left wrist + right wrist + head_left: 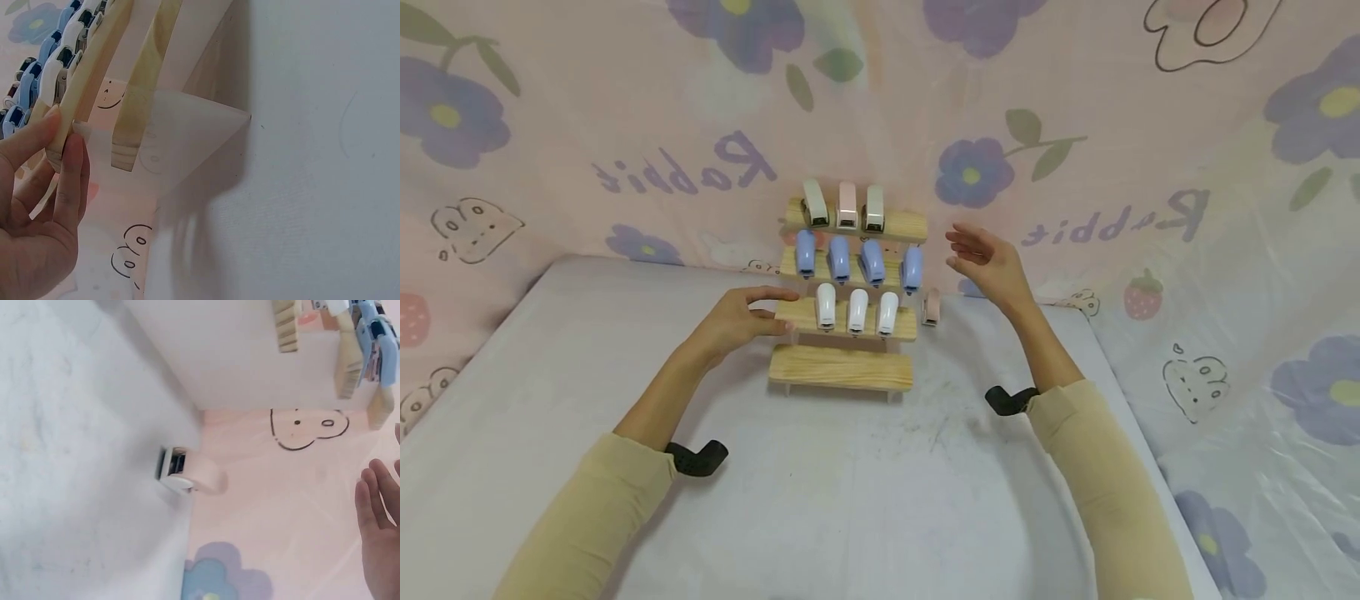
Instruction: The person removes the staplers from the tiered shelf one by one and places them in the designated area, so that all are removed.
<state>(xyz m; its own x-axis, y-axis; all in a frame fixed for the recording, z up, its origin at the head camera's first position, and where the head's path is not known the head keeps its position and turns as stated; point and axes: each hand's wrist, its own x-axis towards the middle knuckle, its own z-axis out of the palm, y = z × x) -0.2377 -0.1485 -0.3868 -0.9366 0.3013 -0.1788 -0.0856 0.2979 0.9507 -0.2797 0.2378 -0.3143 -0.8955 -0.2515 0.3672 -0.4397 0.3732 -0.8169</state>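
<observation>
A tiered wooden display rack (820, 367) stands at the back of the white table. Its upper tiers carry small staplers: grey-green and pink on top, several blue staplers (839, 258) below, then white staplers (857, 312). The lowest board bears nothing. My left hand (733, 321) pinches the left end of the white staplers' board, thumb above and fingers beneath, as the left wrist view shows. To the right of the rack, my right hand (992, 265) hovers with loosely bent fingers, holding nothing. Below it a pink stapler (931, 307) sits on the table, apart from the rack.
A patterned fabric backdrop (865, 100) rises right behind the rack and along both sides of the table (775, 517). Dark smudges (936, 429) mark the surface at front right. A black wrist mount (698, 458) sticks out from each sleeve.
</observation>
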